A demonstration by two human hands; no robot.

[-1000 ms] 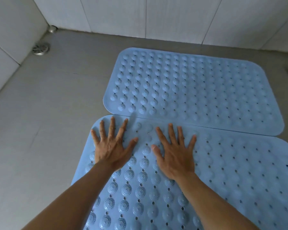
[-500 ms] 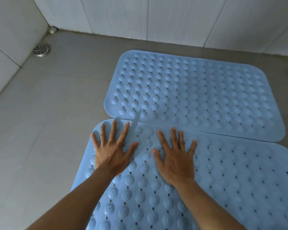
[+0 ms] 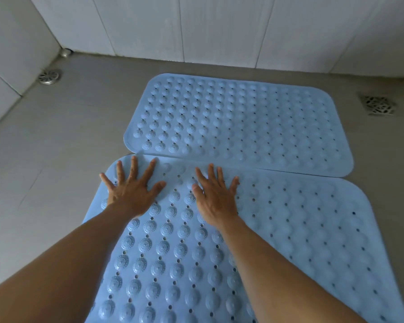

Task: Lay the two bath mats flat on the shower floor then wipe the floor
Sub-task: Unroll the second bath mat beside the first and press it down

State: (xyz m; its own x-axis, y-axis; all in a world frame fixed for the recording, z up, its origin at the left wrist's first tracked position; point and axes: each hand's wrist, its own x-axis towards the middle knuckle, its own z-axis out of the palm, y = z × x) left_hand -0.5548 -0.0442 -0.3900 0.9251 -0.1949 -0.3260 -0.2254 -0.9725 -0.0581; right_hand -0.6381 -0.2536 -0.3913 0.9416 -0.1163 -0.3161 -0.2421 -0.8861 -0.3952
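Two light blue rubber bath mats with raised bumps and small holes lie flat on the grey tiled shower floor [image 3: 56, 159]. The far mat [image 3: 254, 122] sits near the back wall. The near mat [image 3: 301, 229] lies in front of it, its far edge touching or slightly overlapping the far mat's near edge. My left hand [image 3: 133, 190] presses flat, fingers spread, on the near mat's far left corner. My right hand [image 3: 216, 197] presses flat beside it, fingers straight, near the same far edge.
White tiled walls close the floor at the back and left. A round metal drain [image 3: 50, 76] sits in the far left corner, a square drain grate [image 3: 378, 105] at the far right. Bare floor lies left of both mats.
Both hands have slid a little forward on the near mat towards its far edge, staying flat. The camera has tilted, so the mats appear lower in the view.
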